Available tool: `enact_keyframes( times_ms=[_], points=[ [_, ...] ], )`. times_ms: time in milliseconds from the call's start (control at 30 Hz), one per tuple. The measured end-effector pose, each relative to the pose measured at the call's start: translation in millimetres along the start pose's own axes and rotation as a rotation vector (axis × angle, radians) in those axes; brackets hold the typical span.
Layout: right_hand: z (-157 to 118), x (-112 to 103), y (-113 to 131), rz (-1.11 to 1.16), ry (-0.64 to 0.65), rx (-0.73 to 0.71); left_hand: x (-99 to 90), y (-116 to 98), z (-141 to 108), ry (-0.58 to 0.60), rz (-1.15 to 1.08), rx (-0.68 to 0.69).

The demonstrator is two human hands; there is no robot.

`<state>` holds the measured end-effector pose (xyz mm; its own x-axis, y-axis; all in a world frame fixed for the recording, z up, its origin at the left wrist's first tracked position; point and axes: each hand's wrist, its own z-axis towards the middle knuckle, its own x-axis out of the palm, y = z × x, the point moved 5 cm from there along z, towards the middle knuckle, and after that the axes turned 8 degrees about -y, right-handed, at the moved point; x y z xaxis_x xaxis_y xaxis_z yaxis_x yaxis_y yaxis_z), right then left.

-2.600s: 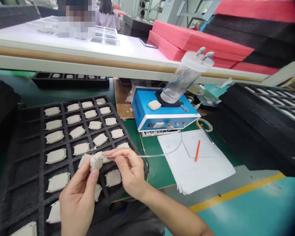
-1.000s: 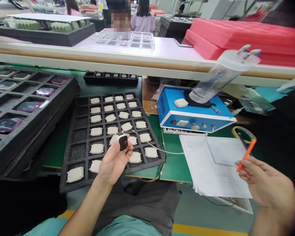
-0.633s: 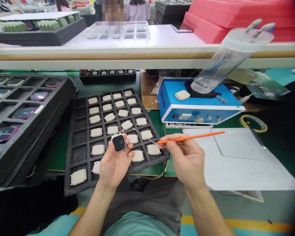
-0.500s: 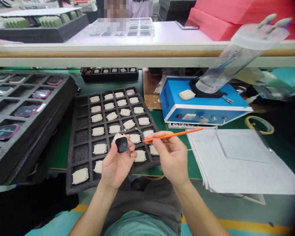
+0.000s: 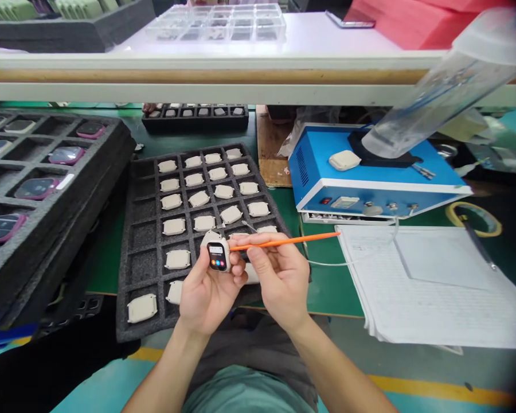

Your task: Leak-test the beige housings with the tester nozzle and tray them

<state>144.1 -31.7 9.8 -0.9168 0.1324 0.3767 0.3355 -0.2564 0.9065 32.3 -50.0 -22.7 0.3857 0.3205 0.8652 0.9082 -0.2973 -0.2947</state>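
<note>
The left hand (image 5: pixel 208 298) grips a lit watch (image 5: pixel 218 257); beside it, the right hand (image 5: pixel 281 281) pinches an orange stick (image 5: pixel 303 239), tip at the watch's edge. A hard push might scratch the watch; a loose left grip might drop it toward the foam tray (image 5: pixel 141 236) beyond.

Single head-worn view, set above the lap (image 5: pixel 266 338) on the near side of the black foam tray (image 5: pixel 143 267), facing forward and steeply down across it. Working range close: left hand (image 5: pixel 208 295) and right hand (image 5: pixel 284 275) sit mid-frame over the tray's near right part, nearer the lens than the tray itself. Field wide, taking in green tabletop (image 5: pixel 331 292) right of the tray and, well beyond it, a white shelf (image 5: pixel 313 43) seen from slightly above.
</note>
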Motion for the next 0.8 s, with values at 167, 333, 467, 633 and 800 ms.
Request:
enact_keyframes(
  times_ms=[167,333,467,633,800],
  points=[
    [-0.4,0.0,-1.7,0.037,0.026,0.018,0.7,0.5,0.0,-0.021,-0.002,-0.003],
    [-0.4,-2.1,-2.8,0.032,0.019,0.027,0.0,1.2,-0.5,-0.044,0.014,-0.005],
    [-0.6,-1.9,-5.8,0.026,0.019,0.04,-1.9,2.6,0.3,-0.043,0.026,0.006],
    [-1.2,-6.4,-8.3,-0.025,-0.012,0.044,-1.3,0.5,3.2,-0.062,0.068,0.028],
    [12.4,-102.8,7.4,-0.235,-0.39,-0.051,13.3,-12.5,-4.5,-0.117,0.245,0.145]
  ],
)
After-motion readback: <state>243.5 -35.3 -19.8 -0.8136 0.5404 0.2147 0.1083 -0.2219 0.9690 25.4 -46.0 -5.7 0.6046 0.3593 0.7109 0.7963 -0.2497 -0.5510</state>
